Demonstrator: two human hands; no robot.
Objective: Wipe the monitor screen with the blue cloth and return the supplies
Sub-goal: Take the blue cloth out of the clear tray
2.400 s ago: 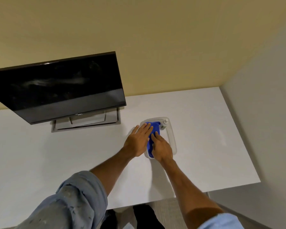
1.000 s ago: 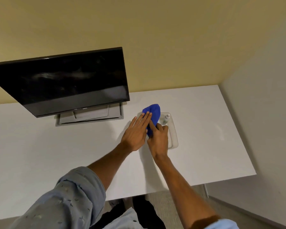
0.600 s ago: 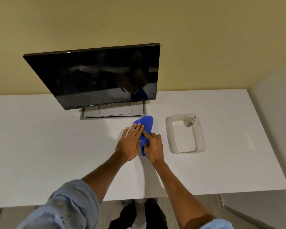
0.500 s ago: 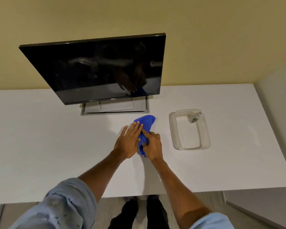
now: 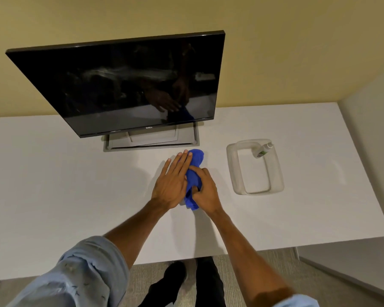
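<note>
The blue cloth [image 5: 195, 173] is bunched up between both hands, just above the white desk in front of the monitor stand. My right hand [image 5: 205, 191] grips its lower part with curled fingers. My left hand [image 5: 172, 181] lies flat against the cloth's left side, fingers stretched out. The black monitor [image 5: 129, 85] stands behind them, screen dark with faint smears. A clear plastic tray [image 5: 235, 171] sits to the right, holding a small spray bottle [image 5: 263, 150] in its far corner.
The white desk [image 5: 64, 185] runs left and right, its front edge near my legs. A grey partition wall [image 5: 372, 162] bounds the right side, and a yellow wall stands behind the monitor. The grey monitor base [image 5: 151, 141] lies just beyond my hands.
The cloth was lifted out of the tray and carried left, to in front of the monitor. Both hands stayed on it. The spray bottle stayed in the tray.
</note>
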